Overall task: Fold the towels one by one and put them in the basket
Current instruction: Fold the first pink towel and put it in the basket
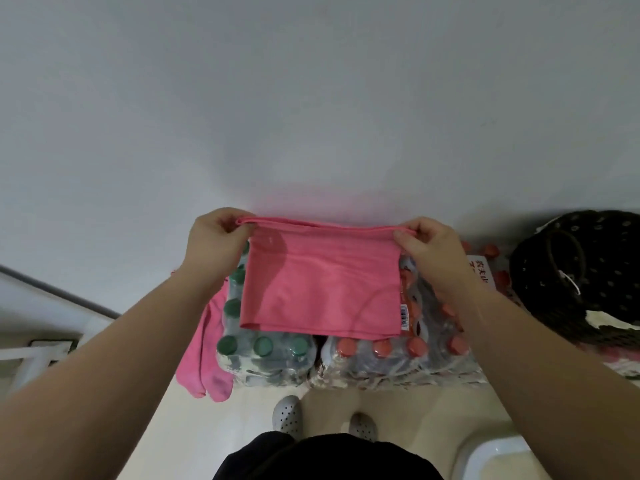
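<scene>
Both hands have a closed grip on one pink towel (320,282), each pinching a top corner between thumb and fingers. At the left of centre, the left hand (216,242) holds the towel's upper left corner; at the right of centre, the right hand (427,249) holds the upper right one. The top edge shows doubled layers, so this towel looks already folded at least once, and it hangs as a neat rectangle in mid-frame with a small barcode tag (404,315) at its lower right corner.

Going from the left: another pink towel (207,355) droops loosely over the left side of the green-capped bottle pack (266,348), unfolded as far as can be seen. Beside that pack sits the red-capped bottle pack (398,351), both on the floor behind the held cloth. At the far right edge stands the dark woven basket (575,271); its inside is mostly hidden, so whether any towel lies in it cannot be told.

My judgement: the task is partway through. The held towel probably needs one more fold, or is ready as it is, and then has to travel right to the basket, well apart from the hands now. The drooping towel on the left is left to do after that. No other towels are visible.
</scene>
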Demonstrator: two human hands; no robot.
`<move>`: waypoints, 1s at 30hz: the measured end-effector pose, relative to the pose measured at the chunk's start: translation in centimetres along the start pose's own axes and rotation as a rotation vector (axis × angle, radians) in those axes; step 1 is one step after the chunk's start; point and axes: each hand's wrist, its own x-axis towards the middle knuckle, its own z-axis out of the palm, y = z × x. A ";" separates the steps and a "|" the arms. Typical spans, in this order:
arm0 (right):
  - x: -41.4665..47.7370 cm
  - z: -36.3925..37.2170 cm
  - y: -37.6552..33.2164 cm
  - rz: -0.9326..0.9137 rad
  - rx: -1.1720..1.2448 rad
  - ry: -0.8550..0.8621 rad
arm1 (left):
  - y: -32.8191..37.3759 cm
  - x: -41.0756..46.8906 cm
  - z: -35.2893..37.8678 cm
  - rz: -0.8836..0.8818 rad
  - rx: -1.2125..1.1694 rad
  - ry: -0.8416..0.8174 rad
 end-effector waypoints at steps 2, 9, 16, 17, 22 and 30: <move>-2.0 -0.3 0.8 -0.016 -0.061 -0.046 | -0.6 -2.1 -0.7 0.034 0.093 0.005; -8.4 -0.7 3.9 -0.255 -0.395 -0.127 | -5.9 -9.1 -3.2 0.279 0.520 -0.003; -9.4 0.1 7.1 -0.318 -0.659 -0.148 | -9.4 -9.8 -3.0 0.488 0.729 -0.057; -9.4 0.2 7.3 -0.319 -0.685 -0.156 | -9.6 -9.7 -3.0 0.511 0.757 -0.061; -9.9 0.6 7.8 -0.323 -0.986 -0.183 | -8.8 -9.7 -3.1 0.476 0.977 -0.185; -6.7 7.3 2.9 -0.290 -1.013 -0.196 | -5.9 -6.4 1.0 0.436 1.018 -0.366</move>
